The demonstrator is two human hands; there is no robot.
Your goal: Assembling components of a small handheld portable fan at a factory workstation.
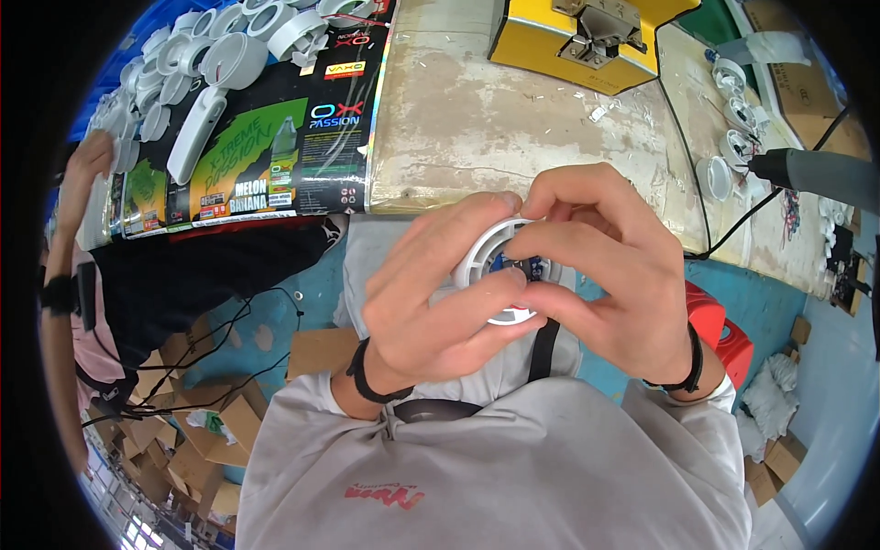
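A round white plastic housing is held up in front of my chest, just off the table's near edge. My left hand is closed around its left side, with the thumb reaching over the opening. Inside the housing a blue circuit board shows partly between my fingers. My right hand grips the right side, its bent fingertips pressing in at the board and rim. A small red bit shows near the lower rim. My fingers hide much of the inside.
Many white round housings and a white handle-shaped part lie on a printed sheet at left. Beyond stands a yellow metal fixture. More white housings and a grey-black tool are at right. A co-worker's hand is far left.
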